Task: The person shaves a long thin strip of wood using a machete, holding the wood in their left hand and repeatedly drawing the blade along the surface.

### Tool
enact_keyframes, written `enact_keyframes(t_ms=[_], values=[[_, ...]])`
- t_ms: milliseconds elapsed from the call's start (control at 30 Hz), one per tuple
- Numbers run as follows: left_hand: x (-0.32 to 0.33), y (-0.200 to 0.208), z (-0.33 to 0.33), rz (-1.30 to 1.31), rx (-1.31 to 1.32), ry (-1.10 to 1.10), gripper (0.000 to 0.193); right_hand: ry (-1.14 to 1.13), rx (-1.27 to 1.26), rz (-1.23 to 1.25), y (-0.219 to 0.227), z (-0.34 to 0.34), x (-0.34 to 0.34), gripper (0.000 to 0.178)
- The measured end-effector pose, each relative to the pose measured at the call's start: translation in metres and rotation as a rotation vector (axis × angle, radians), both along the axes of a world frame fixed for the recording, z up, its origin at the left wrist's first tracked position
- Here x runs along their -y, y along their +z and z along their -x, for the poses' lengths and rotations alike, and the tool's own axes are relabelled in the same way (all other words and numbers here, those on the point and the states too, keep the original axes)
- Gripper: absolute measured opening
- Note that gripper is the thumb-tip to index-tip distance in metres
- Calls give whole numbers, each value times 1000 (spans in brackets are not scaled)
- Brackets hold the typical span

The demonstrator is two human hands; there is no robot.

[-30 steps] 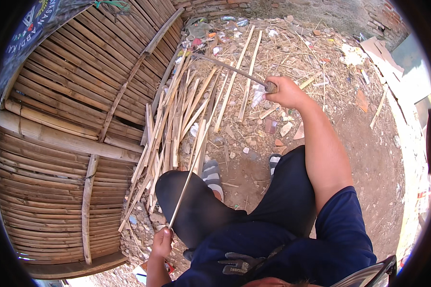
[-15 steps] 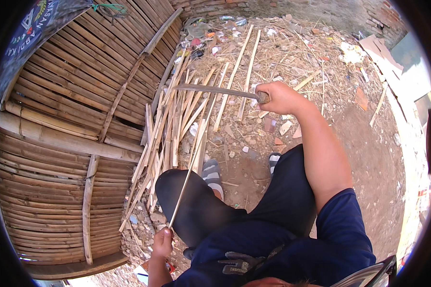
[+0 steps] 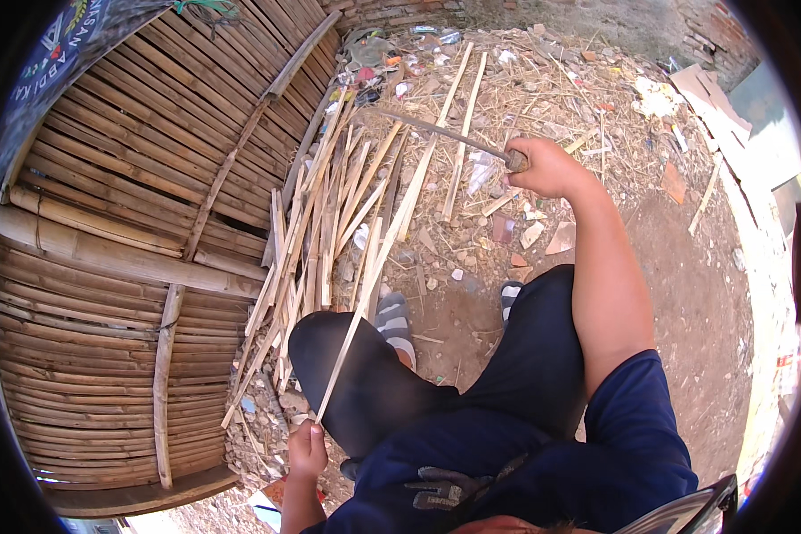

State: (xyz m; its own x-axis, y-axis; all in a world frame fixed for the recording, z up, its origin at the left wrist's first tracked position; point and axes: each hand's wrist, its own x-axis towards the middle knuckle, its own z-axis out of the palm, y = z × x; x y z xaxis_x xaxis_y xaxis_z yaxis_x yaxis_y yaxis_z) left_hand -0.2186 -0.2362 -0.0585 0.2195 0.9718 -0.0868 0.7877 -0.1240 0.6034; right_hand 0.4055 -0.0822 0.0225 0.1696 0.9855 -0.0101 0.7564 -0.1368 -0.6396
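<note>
Gripping a bamboo strip [image 3: 365, 294] in the left hand [image 3: 307, 449], right hand [image 3: 547, 166] clenching a long blade [image 3: 440, 132] (probably a machete); a glancing swing could hit the knee.

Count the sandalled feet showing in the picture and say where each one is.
2. One striped sandal shows beside the left knee, near the bamboo strips. The other sandal peeks out by the right leg. Both are partly hidden by the legs.

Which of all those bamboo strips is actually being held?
The long pale bamboo strip crossing the knee: the left hand grips its near end; the others lie loose.
</note>
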Motion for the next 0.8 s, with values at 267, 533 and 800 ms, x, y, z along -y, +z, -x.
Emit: enact_keyframes(t_ms=[267,533,800], values=[[1,-8,-5,-106,24,-8,50,131,46,-63,1,2,3,38],[4,-13,-1,-130,-16,-11,49,227,71,-6,11,22,6,39],[2,-12,-4,-162,-57,-29,48,-11,70,-29,6,3,7,51]])
